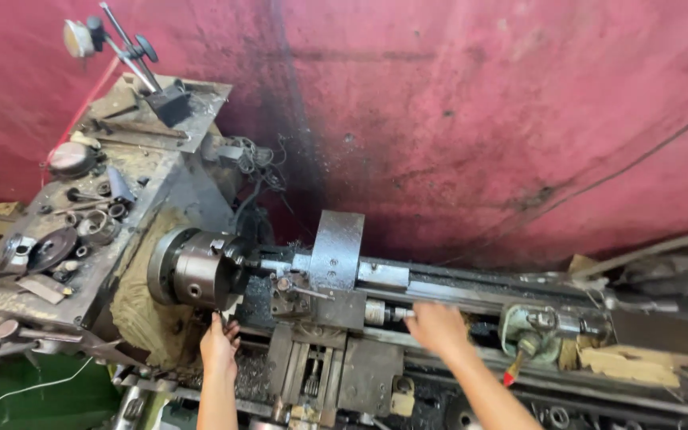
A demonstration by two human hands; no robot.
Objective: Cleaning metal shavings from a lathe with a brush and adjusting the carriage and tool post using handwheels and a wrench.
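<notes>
While the left hand (218,348) pinches something small below the chuck (197,269), the right hand (437,328) (fingers curled) grips the handwheel (377,312).

The lathe (408,283) carries a chuck (197,271), with rings and scrap littering its headstock top (65,239).

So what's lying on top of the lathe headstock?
On the headstock lie metal rings, a dark disc and a dial indicator stand; whatever sits beneath them is covered.
</notes>
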